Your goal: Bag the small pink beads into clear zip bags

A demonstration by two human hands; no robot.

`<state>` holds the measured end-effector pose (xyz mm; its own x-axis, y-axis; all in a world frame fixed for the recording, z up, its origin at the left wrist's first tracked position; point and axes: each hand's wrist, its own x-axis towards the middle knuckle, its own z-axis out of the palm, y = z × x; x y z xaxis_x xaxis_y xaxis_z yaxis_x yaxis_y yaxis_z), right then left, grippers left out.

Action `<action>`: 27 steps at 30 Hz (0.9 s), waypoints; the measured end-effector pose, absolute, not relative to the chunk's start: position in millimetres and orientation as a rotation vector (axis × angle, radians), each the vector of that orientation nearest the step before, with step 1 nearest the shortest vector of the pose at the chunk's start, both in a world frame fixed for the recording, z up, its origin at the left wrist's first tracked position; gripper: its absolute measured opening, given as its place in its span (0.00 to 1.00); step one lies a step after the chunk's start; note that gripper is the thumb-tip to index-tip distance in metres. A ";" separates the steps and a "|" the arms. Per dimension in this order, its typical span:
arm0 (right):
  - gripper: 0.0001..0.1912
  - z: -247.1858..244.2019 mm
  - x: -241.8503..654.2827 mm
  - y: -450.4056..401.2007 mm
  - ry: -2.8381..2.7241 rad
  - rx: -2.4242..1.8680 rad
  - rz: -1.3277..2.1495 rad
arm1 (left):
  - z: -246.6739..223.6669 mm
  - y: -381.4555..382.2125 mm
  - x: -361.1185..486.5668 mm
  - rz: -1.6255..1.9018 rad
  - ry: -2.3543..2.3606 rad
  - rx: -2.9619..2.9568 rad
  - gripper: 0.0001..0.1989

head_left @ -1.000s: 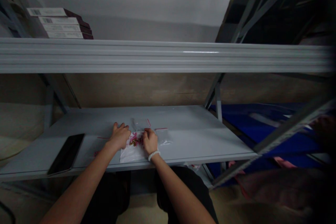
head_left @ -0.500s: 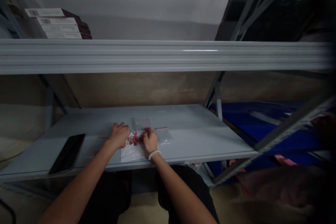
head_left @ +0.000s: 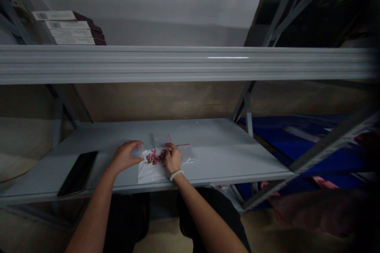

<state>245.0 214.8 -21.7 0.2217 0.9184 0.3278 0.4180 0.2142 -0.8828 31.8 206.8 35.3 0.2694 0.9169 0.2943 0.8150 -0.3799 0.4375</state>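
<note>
My left hand is curled, with a small clear zip bag held between thumb and fingers at the left edge of a white sheet. Pink and gold beads lie scattered on that sheet. My right hand, a white bead bracelet on its wrist, rests at the right side of the beads. Its fingers are bent together over them, and whatever they pinch is hidden. Behind it lies another clear bag with a red strip; a further clear bag is to its right.
A black tablet-like slab lies at the left on the grey shelf. Above runs an upper shelf beam, bearing stacked white and maroon boxes. Metal posts and a blue surface stand to the right.
My left hand has drawn back slightly left and opened its curl, showing the clear bag in its grasp. My right hand has shifted a little to the right beside the beads.
</note>
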 end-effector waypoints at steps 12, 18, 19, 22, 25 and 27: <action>0.14 8.9 248.1 205.8 -1.050 -1.086 0.981 | 54.8 177.9 78.6 1.119 1.299 2.317 0.26; 0.14 6.9 229.8 200.0 -0.559 -0.824 1.548 | 74.6 183.3 118.1 0.532 1.576 2.808 0.17; 0.15 6.8 227.9 199.8 -0.529 -0.796 1.561 | 79.1 183.6 128.7 0.444 1.575 2.877 0.13; 0.13 8.1 226.1 201.1 -0.566 -0.695 1.557 | 88.0 185.9 152.5 0.206 1.471 2.995 0.08; 0.13 9.0 227.7 204.2 -0.720 -0.702 1.509 | 92.1 188.6 157.4 0.193 1.433 2.991 0.09; 0.14 7.9 228.0 206.7 -0.771 -0.724 1.472 | 94.7 188.8 155.8 0.211 1.445 2.963 0.10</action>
<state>228.0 206.7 7.9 -0.0416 0.9991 0.0105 -0.5780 -0.0155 -0.8159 155.8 188.8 94.7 0.6118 0.7692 0.1844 0.7898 -0.6069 -0.0890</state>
